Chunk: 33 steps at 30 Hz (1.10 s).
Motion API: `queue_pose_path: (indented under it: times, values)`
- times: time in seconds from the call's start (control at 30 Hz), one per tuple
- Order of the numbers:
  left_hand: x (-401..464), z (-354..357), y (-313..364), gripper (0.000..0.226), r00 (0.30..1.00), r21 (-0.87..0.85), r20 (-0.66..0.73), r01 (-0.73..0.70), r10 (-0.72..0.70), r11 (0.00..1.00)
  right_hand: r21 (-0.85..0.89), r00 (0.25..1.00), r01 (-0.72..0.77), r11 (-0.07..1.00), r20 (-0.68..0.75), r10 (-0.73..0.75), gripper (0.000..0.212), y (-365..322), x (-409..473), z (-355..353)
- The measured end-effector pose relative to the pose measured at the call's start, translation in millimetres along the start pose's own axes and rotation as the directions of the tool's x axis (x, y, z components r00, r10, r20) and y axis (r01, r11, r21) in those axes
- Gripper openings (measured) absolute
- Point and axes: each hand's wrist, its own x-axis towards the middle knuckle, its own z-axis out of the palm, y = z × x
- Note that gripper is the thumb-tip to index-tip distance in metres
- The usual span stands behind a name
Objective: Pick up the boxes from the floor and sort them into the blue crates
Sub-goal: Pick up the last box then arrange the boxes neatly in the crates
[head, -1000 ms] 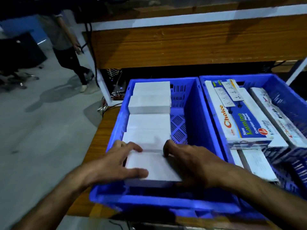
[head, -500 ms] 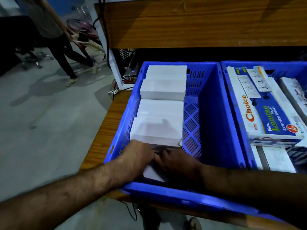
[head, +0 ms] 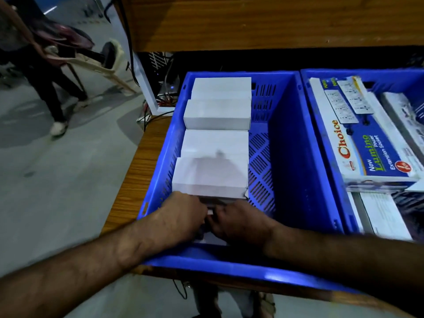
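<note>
Far left: another person walking on the grey floor, carrying what looks like a light chair; not part of the task. Wooden table edge next, holding the left blue crate. Inside it, a row of white boxes stacked along the left wall, far end to near end. Left hand is down at the near end of that row, back of the hand up, fingers curled over a white box that is mostly hidden; only slivers show between and below the hands. Right hand touching the same box from the right, fingers bent onto it, looks like a two-handed clamp, though exact finger contact is hidden. Step in hand, judged: seating this box low in the crate's near-left corner, under or against the box above it. Next move likely calls for letting go with both hands, lifting clear of the rim, going back for another box. Right: second blue crate holding printed extension-socket boxes, untouched.
</note>
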Motion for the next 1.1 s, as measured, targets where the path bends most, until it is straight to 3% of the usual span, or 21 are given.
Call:
queue_pose_path:
  times: [0.1, 0.2, 0.33, 0.43, 0.63, 0.73, 0.9, 1.1]
  values:
    - [-20, -11, -4, 0.029, 0.972, -0.111, -0.224, 0.054, -0.078, 0.992, 0.148, 0.997, 0.021, 0.989, -0.079, -0.009, 0.024, 15, -6, -28]
    - [-36, -27, -17, 0.024, 0.908, -0.254, -0.389, 0.056, -0.155, 0.966, 0.264, 0.983, -0.128, 0.956, -0.096, 0.158, 0.030, 38, -10, -52]
    - [-21, -40, -54, 0.036, 0.742, -0.398, -0.620, -0.017, -0.255, 0.917, 0.317, 0.914, -0.348, 0.882, -0.096, 0.395, 0.034, 63, -5, -64]
    - [22, -47, -87, 0.055, 0.641, -0.364, -0.723, -0.038, -0.257, 0.931, 0.352, 0.811, -0.524, 0.775, -0.072, 0.581, 0.048, 86, 11, -67]
    - [97, -64, -127, 0.090, 0.670, -0.295, -0.714, -0.024, -0.204, 0.955, 0.372, 0.696, -0.674, 0.638, 0.028, 0.718, 0.058, 125, 49, -33]
    - [119, -60, -134, 0.091, 0.694, -0.286, -0.691, -0.005, -0.203, 0.958, 0.408, 0.680, -0.688, 0.599, 0.076, 0.729, 0.054, 129, 59, -21]
    - [125, -61, -142, 0.082, 0.704, -0.240, -0.695, -0.039, -0.144, 0.970, 0.470, 0.669, -0.665, 0.581, 0.027, 0.743, 0.040, 129, 62, -14]
    - [125, -63, -148, 0.096, 0.789, -0.310, -0.598, -0.066, -0.141, 0.949, 0.484, 0.653, -0.657, 0.578, -0.019, 0.757, 0.028, 127, 63, -11]
